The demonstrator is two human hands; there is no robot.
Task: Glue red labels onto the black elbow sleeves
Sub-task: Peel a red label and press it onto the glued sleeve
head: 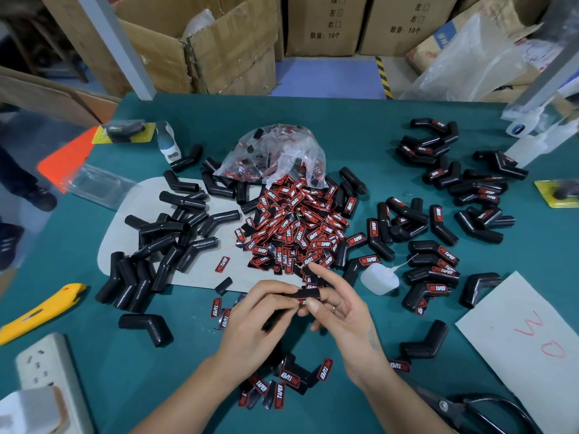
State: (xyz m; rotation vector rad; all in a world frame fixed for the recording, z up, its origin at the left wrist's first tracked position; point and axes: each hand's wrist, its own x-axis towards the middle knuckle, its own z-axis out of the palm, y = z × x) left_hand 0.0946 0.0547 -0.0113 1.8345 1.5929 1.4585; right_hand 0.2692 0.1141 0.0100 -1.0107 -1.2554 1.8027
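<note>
Both hands meet at table's near edge: left hand [260,311] pinches a black elbow sleeve [308,293] w/ red label, right hand [340,308] steadies it, thumb on, fingers splayed. Label pile [294,223] just beyond; glue bottle [379,278] right of right hand.

A green-covered table [391,126] is shown, on which are spread a heap of red labels [294,227], unlabelled black elbow sleeves [169,233] at left, labelled sleeves [463,189] at right, a glue bottle [379,278], a yellow knife [40,311] and scissors [476,408].
</note>
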